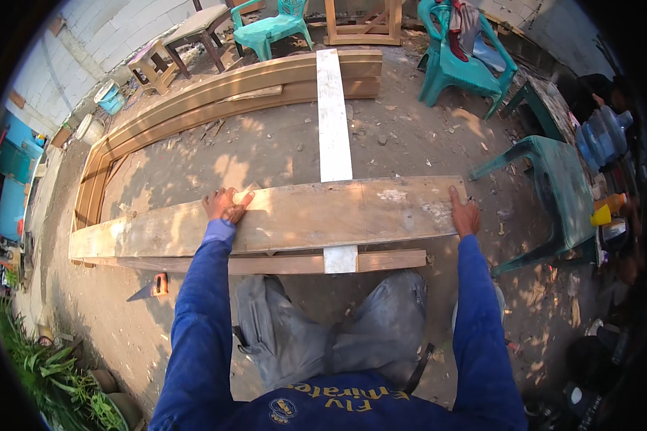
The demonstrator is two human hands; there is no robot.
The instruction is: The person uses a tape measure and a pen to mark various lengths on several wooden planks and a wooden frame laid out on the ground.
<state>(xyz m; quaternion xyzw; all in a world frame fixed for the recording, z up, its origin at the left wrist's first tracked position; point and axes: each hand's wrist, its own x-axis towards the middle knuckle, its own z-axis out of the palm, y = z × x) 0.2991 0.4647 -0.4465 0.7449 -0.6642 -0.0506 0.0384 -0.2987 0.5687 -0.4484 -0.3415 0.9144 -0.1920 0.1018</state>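
Note:
A wide wooden plank point(312, 215) lies across in front of me. My left hand point(228, 206) rests at its far edge, left of the middle, thumb on the face and fingers spread. My right hand point(466, 213) holds the plank's right end, thumb on top; its fingers are partly hidden. A white-painted board point(334, 118) runs away from me beneath the plank. Its near end sits on a timber rail point(391, 260), its far part on a frame of grooved timber point(194, 83) on the ground. A handsaw with an orange handle point(160, 284) lies on the dirt at left.
Green plastic chairs stand behind, one point(272, 27) at back left and one with cloths point(466, 59) at back right. A green plastic stool point(555, 188) and a blue water jug point(601, 137) are at right. Potted plants point(59, 377) stand at lower left. Someone is partly visible at the right rim.

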